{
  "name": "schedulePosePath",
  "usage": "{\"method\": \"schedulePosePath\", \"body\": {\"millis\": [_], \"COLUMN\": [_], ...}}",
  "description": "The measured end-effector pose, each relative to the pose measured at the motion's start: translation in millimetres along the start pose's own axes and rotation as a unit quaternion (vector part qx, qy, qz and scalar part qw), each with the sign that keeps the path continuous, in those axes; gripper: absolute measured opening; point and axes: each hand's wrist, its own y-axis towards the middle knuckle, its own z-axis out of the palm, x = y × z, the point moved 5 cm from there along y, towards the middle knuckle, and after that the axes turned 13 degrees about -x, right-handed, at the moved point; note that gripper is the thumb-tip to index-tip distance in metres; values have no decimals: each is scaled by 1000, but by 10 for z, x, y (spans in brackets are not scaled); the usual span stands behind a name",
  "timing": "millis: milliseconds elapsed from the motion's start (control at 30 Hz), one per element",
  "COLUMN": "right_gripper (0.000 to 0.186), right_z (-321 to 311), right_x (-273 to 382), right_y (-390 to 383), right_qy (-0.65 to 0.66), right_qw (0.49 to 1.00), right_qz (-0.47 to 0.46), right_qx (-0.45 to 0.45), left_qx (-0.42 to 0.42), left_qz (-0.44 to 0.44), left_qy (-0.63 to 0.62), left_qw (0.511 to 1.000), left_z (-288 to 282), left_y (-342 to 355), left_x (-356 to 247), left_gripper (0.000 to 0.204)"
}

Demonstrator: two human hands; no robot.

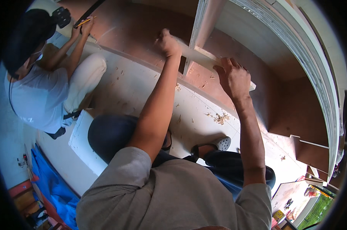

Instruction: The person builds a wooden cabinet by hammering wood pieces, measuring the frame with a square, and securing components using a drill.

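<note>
A pale wooden strip point(203, 58) lies across the front of the cabinet's upright divider point(200, 27). My left hand point(168, 43) is closed at the strip's left end, slightly blurred. Nearer its right end, my right hand point(233, 78) wraps over the strip with bent fingers, the thumb toward the divider. The strip's tip shows just past my right hand. Beneath it runs the low front rail of the large brown-floored cabinet point(127, 23), lying open in front of me.
To the left a co-worker point(39, 88) sits holding a yellow pencil point(82, 23) at a dark strip. Wood shavings point(221, 118) litter the pale floor point(142, 82). A white board point(87, 142) is beside my left knee; a blue sheet point(52, 184) lies at lower left.
</note>
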Motion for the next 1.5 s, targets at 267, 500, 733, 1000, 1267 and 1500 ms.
{"method": "schedulePosePath", "body": {"millis": [267, 500, 733, 1000, 1267, 1500], "right_gripper": [28, 28, 53, 39, 39, 32], "right_z": [-634, 144, 985, 981, 650, 794], "right_x": [-457, -3081, -2707, -2945, -2642, -2469], "right_y": [-100, -2042, -2672, -2514, -2462, -2881], "right_qy": [9, -69, -149, -110, 159, 283], "right_qw": [988, 972, 932, 962, 869, 769], "right_qz": [12, 223, 318, 218, 468, 573], "right_qx": [-152, -21, 89, 120, 33, -12], "left_qx": [44, 27, 217, 54, 161, 340], "left_qz": [87, 118, 166, 307, -86, -158], "left_qy": [34, 65, 119, 129, 76, 55], "left_qw": [995, 990, 955, 941, 980, 925], "left_z": [-70, -134, -93, -310, -1222, -948], "left_y": [-5, -339, -183, -189, -868, -668], "left_x": [-146, -412, -653, -650, 462, 334], "left_gripper": [41, 57, 41, 46, 33, 43]}}
